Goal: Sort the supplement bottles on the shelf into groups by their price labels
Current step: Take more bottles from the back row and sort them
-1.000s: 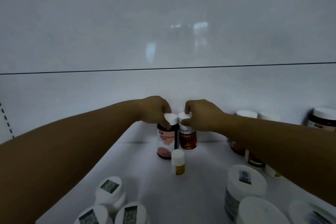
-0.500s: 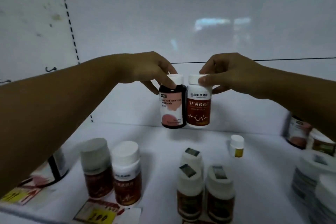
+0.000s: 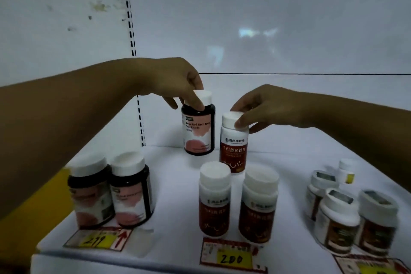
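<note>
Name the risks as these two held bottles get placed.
The left hand and right hand pinch the dark bottle and red bottle only by their caps; either might slip or tip. The red bottle is close behind two matching bottles and may knock them.

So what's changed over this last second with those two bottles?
Both hands lifted the two bottles off the back of the shelf by their caps. The left hand still holds the dark bottle; the right hand has lowered the red-and-white bottle behind two matching bottles. The small yellow bottle stayed put.
</note>
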Demonstrator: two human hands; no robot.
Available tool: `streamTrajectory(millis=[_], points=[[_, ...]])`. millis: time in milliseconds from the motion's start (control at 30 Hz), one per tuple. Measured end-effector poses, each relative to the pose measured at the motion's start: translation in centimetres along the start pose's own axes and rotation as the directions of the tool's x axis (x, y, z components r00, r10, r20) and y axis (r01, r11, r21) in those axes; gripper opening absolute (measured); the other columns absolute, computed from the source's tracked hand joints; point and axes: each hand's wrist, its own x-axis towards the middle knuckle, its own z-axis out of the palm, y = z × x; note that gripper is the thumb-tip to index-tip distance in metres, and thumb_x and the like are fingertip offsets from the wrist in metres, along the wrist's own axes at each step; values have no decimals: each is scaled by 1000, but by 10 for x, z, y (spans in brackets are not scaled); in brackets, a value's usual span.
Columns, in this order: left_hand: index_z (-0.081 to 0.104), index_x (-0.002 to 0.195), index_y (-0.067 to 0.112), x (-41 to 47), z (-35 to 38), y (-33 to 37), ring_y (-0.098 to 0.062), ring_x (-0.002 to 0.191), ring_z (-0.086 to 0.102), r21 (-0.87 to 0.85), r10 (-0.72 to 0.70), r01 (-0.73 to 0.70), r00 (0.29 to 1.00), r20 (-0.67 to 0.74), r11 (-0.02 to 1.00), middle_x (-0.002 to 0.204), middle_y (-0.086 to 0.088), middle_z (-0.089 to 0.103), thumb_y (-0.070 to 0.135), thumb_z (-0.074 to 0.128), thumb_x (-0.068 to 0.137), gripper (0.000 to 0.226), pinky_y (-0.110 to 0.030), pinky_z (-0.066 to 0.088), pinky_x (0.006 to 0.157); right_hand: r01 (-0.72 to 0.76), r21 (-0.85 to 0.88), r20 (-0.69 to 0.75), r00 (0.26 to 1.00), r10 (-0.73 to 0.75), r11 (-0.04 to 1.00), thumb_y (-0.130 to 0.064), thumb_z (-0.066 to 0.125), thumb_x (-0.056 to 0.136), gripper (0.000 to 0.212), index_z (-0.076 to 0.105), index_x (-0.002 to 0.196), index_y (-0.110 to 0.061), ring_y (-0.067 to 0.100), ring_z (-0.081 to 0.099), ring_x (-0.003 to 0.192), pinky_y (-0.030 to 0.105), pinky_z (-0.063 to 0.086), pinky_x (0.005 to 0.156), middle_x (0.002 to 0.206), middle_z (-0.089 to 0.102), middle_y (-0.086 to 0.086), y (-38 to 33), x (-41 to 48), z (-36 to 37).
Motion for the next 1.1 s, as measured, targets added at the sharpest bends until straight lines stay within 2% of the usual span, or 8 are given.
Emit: streamTrajectory(millis=[300,500,600,667,733,833,933,1100], points=[[68,95,19,-1,4,-42,-13,80,68,-26,-14,15,1000,19,1000,98,0,71,23,83,63,35,-26,57,62,-88,-72,242,965,103,994,-13,79,69,27,72,95,-15,9,70,80,17,53,64,95,74,-1,13,18,35],[68,93,19,-4,-2,-57,-11,76,67,-5,-45,45,999,20,999,98,1,71,21,84,62,34,-23,55,58,-71,-109,335,936,104,991,-23,81,68,30,71,97,-21,6,69,80,15,52,64,97,73,-6,23,24,34],[68,93,20,-8,-10,-64,-12,78,68,-9,-65,65,998,22,998,98,1,71,20,84,62,35,-24,56,60,-40,-160,228,971,76,986,-50,77,58,51,65,103,-28,1,67,82,15,53,66,101,71,-9,9,30,27],[69,94,20,-11,-15,-70,-15,82,68,-15,-69,69,997,26,997,99,0,71,19,84,62,36,-25,57,62,12,-121,117,993,2,993,-55,73,58,60,63,109,-25,3,67,85,18,56,69,100,71,-6,-7,45,28],[69,95,20,-16,-19,-78,-16,83,68,-25,-83,83,996,24,996,98,-1,71,18,84,62,36,-27,59,63,51,-85,95,995,-43,995,-45,74,67,55,60,112,-18,7,69,84,21,58,69,100,72,-2,-28,68,42],[69,97,19,-25,-21,-94,-16,84,69,-39,-122,123,992,19,992,98,-1,71,17,84,62,38,-28,60,66,79,-160,161,985,-53,984,-34,74,74,44,57,110,-16,9,68,80,20,57,62,98,69,1,-58,102,78],[69,99,15,-36,-21,-114,-15,83,69,-60,-162,163,987,24,985,100,-2,71,13,84,62,39,-29,61,67,115,-220,241,969,-60,969,-29,75,75,23,62,89,-16,14,68,79,23,58,63,88,69,3,-70,127,112],[68,108,11,-53,-21,-139,-16,87,69,-96,-224,233,970,95,968,105,-3,70,11,81,67,43,-30,60,71,130,-192,273,959,-74,973,-26,80,70,22,62,80,-18,9,68,63,19,55,57,80,71,4,-76,148,143]])
